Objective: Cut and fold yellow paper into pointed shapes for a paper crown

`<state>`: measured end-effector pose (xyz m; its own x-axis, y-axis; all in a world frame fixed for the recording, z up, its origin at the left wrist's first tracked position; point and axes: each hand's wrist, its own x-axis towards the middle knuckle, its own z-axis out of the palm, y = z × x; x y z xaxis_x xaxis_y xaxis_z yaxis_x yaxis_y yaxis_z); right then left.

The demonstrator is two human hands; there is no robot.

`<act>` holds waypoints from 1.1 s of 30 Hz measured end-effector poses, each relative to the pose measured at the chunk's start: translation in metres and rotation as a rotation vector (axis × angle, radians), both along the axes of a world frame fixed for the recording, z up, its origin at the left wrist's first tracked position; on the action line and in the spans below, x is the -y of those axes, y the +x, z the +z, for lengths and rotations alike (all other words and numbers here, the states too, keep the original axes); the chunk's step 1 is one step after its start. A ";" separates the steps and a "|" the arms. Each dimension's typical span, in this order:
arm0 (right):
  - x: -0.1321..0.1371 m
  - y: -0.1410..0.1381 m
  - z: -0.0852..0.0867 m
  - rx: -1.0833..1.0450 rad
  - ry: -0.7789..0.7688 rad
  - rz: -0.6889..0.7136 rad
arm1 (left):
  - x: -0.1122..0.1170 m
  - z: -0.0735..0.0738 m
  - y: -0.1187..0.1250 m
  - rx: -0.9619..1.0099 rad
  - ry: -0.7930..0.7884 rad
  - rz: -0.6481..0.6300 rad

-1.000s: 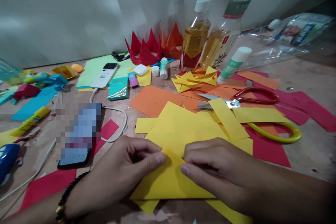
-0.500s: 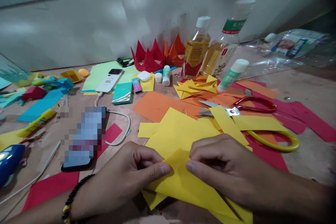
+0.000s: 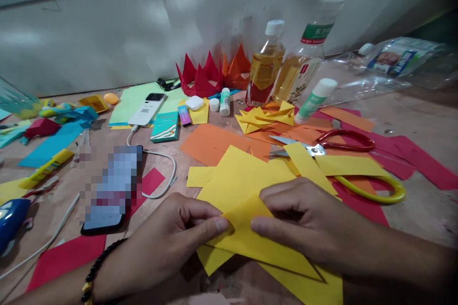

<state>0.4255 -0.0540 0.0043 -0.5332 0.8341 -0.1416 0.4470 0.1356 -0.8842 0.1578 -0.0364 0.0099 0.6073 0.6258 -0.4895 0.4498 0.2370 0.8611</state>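
Both hands on one folded yellow paper (image 3: 246, 231), above the worktop (image 3: 425, 228).
Left hand (image 3: 189, 228) pinches its left end, right hand (image 3: 296, 219) its right side, thumbs on top. Yellow sheets (image 3: 232, 174) beneath. Scissors (image 3: 317, 150) beyond right hand, yellow strips (image 3: 352, 166) across them. Red crown (image 3: 201, 77), orange crown (image 3: 238, 69), two bottles (image 3: 265, 74) near worktop's far edge.

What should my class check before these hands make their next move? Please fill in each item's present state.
1. Left hand gripping the folded yellow paper: ok, pinched at its left side.
2. Right hand on the same paper: ok.
3. Paper edges lined up: cannot tell, partly covered by the hands.
4. Scissors free of paper: not ok, yellow strips lie over them.
5. Shorter drink bottle closed: ok, white cap on top.
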 end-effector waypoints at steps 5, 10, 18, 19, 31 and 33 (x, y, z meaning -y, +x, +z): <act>-0.003 0.002 0.001 0.012 0.014 -0.090 | 0.001 -0.001 0.000 0.015 -0.035 0.055; -0.007 0.007 0.003 0.016 -0.039 -0.123 | 0.000 0.000 0.000 0.036 -0.023 0.076; -0.021 0.020 0.007 0.024 -0.055 -0.134 | 0.003 0.000 0.003 0.064 -0.125 0.136; -0.022 0.021 0.009 -0.004 -0.094 -0.137 | 0.003 0.001 0.003 0.065 -0.120 0.132; 0.002 0.005 0.018 -0.107 -0.239 0.052 | 0.015 0.012 0.000 0.089 -0.131 -0.170; 0.014 -0.008 0.013 -0.074 -0.261 0.062 | 0.018 0.012 0.005 0.106 -0.075 -0.185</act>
